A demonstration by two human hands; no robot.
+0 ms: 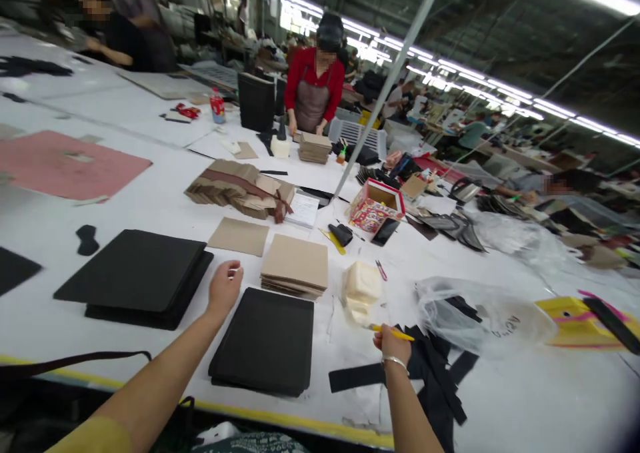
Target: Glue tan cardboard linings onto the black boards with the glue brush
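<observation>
Right hand (395,350): pinching the yellow brush (402,334), tip by the pale tub (363,282); likely light, stiff-handled, best held mid-shaft.
Left hand (225,292): loosely curled, seemingly empty, beside black sheets (135,266); probably firm, best lifted by opposite edges.

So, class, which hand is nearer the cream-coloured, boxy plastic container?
Right. The right hand is just in front of the container; the left hand is farther off, left beyond the rectangular beige board stack.
</observation>
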